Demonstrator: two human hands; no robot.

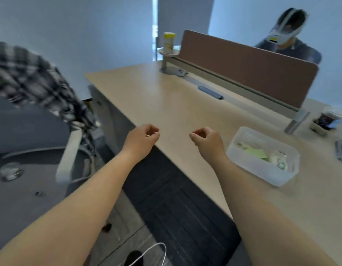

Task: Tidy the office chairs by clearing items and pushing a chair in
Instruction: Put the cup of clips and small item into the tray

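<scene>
Now your left hand and right hand hover at the worktop edge, each grip curled together on nothing; the office chair, a plaid shirt draped over it, stands left, beside the worktop

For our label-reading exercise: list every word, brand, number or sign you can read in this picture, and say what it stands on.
No text can be read.
Yellow and white cylindrical canister on the round stand: print too blurred.
Dark printed cup with a clear lid at the desk's right end: label blurred.
Translucent plastic storage box: green paper inside shows no legible writing.
</scene>
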